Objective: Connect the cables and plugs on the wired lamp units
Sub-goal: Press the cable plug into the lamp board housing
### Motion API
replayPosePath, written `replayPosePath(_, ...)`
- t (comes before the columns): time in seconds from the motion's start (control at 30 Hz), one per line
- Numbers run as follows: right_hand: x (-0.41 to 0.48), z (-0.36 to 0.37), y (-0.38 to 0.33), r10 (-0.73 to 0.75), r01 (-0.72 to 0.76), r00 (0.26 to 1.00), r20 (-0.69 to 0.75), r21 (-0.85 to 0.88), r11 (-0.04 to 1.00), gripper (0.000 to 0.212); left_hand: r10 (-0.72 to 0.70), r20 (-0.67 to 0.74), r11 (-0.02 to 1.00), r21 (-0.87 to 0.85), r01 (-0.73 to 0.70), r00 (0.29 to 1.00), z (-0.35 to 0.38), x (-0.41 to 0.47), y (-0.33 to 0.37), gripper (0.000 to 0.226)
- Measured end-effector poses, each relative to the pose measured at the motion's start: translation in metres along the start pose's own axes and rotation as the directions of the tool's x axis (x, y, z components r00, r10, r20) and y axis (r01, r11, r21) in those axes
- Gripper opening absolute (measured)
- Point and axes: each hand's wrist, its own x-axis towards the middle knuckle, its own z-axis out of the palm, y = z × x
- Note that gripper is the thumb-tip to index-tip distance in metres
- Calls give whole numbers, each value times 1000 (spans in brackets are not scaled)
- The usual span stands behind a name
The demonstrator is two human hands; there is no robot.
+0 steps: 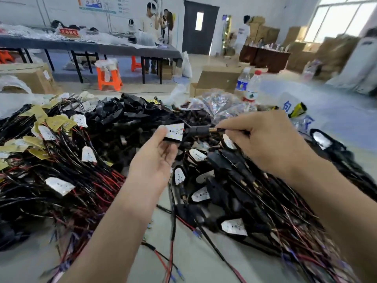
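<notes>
My left hand (pixel 157 158) pinches a small white LED lamp board (pixel 175 132) between thumb and fingertips, raised over the table. A black connector (pixel 199 130) sticks out from the board's right side. My right hand (pixel 263 139) pinches a black cable plug with a brass tip (pixel 216 130), and the tip sits right at the connector's open end. Whether the plug is seated inside, I cannot tell. Red and black wires hang down from the held unit.
Heaps of wired lamp boards (pixel 61 160) lie at left and more wired lamp units (pixel 234 190) at right. Black housings (pixel 126 115) are piled behind, foil bags (pixel 220 105) and two water bottles (pixel 252 86) farther back. People stand by a long table (pixel 98 48).
</notes>
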Motion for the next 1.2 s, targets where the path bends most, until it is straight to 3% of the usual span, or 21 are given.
replayPosePath(0.13, -44, 3, 42, 171, -194, 964, -204, -96, 976, 18, -84, 164, 995, 61, 75, 983, 53, 6, -42, 11)
replayPosePath(0.2, -55, 12, 66, 281, -309, 930, -236, -90, 947, 20, -129, 250, 969, 239, 68, 960, 74, 5, -63, 39)
replayPosePath(0.27, -62, 25, 89, 423, -446, 888, -179, -120, 887, 25, -130, 292, 876, 482, -29, 947, 83, 2, -84, 58)
replayPosePath(0.33, -69, 39, 98, 494, -503, 864, -97, -128, 855, 35, -68, 340, 727, 661, -187, 938, 82, 1, -99, 53)
replayPosePath(0.43, -78, 56, 92, 349, -366, 921, -171, -81, 927, 46, 49, 407, 598, 719, -353, 912, 67, 1, -107, 45)
replayPosePath(0.53, -73, 72, 78, 151, -182, 948, -279, -85, 980, 44, 189, 462, 478, 728, -492, 866, 52, 2, -104, 53)
replayPosePath(0.63, -63, 86, 52, 142, -155, 940, -310, -18, 988, 43, 221, 527, 283, 770, -571, 821, 36, 0, -98, 58)
replayPosePath(0.73, -50, 102, 26, 89, -76, 946, -310, 54, 996, 36, 249, 561, 196, 769, -609, 789, 21, -4, -86, 57)
replayPosePath(0.9, -26, 128, -18, 105, -31, 966, -236, 296, 955, 42, 443, 451, 144, 817, -558, 775, -8, -3, -52, 48)
replayPosePath(1.0, -12, 144, -46, 171, -88, 977, -130, 481, 872, 45, 528, 423, 4, 866, -501, 736, -28, -1, -23, 30)
replayPosePath(1.1, 2, 161, -70, 176, -147, 984, 8, 586, 797, 44, 551, 340, -47, 924, -379, 762, -50, 2, 4, 14)
replayPosePath(1.2, 15, 180, -89, 143, -164, 986, 84, 628, 760, 44, 647, 269, -152, 962, -225, 714, -72, 0, 21, 25)
